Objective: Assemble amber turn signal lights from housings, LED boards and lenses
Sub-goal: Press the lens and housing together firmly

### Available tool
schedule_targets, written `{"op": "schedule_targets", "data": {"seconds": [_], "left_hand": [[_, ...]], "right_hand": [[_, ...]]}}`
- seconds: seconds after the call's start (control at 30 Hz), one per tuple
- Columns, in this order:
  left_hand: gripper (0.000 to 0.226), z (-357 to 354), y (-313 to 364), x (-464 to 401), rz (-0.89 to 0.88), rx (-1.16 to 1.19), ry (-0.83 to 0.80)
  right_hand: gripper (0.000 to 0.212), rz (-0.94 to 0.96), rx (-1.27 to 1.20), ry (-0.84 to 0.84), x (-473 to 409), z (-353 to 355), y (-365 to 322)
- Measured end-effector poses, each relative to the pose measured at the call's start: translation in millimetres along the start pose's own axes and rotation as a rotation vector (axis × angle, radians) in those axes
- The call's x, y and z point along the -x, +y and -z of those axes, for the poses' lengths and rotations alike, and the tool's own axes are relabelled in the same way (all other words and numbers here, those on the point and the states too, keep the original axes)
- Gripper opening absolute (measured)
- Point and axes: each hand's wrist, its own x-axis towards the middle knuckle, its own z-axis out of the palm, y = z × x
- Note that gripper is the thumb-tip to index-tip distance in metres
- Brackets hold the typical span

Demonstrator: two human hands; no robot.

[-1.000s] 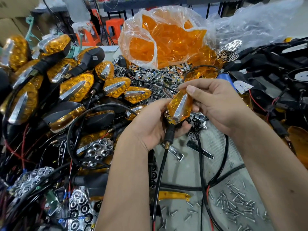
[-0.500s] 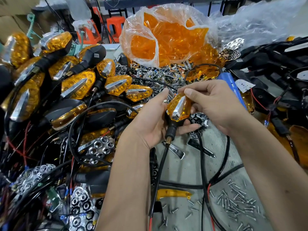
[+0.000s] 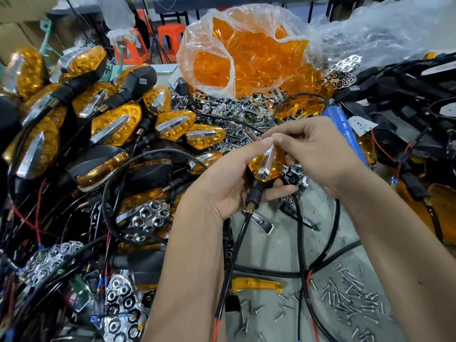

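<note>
left hand cupping amber light by its stem, right hand pinching its tip, screws on bench

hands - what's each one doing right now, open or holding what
Left hand: holding the amber turn signal light with chrome strip.
Right hand: fingers curled, pinching the top of the same light.

Far beyond the fingers, two orange plastic stools stand on the floor, with a brown cardboard box well off to their left. Just right of the fingers a blue cylindrical tool handle lies tilted. Below them, small silver metal screws lie scattered over the grey worktop. Crumpled clear plastic sheeting is heaped at upper right.
</note>
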Motion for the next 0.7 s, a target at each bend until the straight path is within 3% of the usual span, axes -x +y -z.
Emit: {"op": "schedule_targets", "data": {"seconds": [0.33, 0.7], "left_hand": [[0.017, 4.8, -2.7, -1.9, -0.018, -0.049, -0.030], [0.029, 4.1, -1.6, -1.5, -0.125, -0.093, -0.014]], "right_hand": [[0.018, 0.032, 0.070, 0.023, 1.7, -1.7, -4.5], [0.022, -0.008, 0.010, 0.073, 2.7, -3.5, -3.7]]}}
